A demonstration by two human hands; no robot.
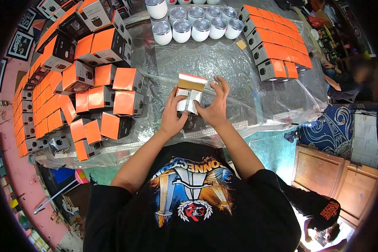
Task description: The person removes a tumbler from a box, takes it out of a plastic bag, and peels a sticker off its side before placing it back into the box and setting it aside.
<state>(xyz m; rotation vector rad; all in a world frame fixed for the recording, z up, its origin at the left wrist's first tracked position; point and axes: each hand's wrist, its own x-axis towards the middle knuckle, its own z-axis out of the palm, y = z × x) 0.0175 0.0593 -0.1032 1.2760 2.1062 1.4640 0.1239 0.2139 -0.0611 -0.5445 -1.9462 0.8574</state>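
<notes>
The open box (pixel 190 101) is sitting between both hands near the table's (pixel 197 54) front edge; the left hand (pixel 174 110) is curving around one side, the right (pixel 214 103), fingers spread, is touching the other.

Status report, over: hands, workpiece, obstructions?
Left hand against small open cardboard box, left side. Right hand: thumb at box's white inner flap, fingers raised. Brown-lined lid upright. Nothing seen obstructing.

Black short-sleeved shirt (pixel 185 189), colourful front print (pixel 193 189).
</notes>
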